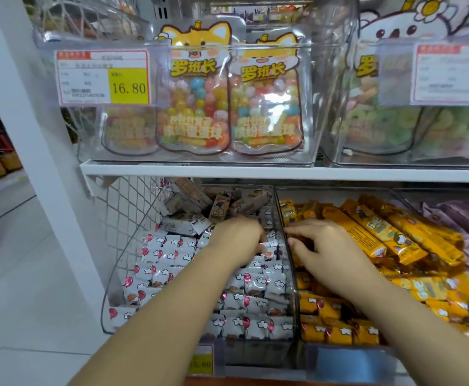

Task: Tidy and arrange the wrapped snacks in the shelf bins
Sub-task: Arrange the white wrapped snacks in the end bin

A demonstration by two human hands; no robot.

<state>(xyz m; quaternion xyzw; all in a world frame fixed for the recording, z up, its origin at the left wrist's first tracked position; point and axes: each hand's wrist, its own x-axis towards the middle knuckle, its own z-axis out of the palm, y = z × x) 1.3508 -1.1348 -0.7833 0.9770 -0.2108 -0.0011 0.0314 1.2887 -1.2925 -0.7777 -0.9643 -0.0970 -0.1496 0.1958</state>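
Wrapped snacks in white film printed with red balloons lay in tidy rows at the front of the clear plastic bin, left of the clear divider wall that I took as my reference. Just right of that wall, small orange wrapped packets were lined up as well.

My left hand was just left of the divider, palm down, fingers curled into the white packets; I could not tell whether they actually held one. My right hand sat just right of the divider, fingers fairly straight and spread, tips touching its top edge and gripping nothing.

I judged the step to be straightening the row against the divider. It wanted the wall steadied from the right while packets were slid flat and face-up, without tipping the neat rows in front.

Beyond the left hand, brown-and-grey wrapped packets lay jumbled and tilted. Right of the divider at the back, long orange wrapped bars were heaped at angles.
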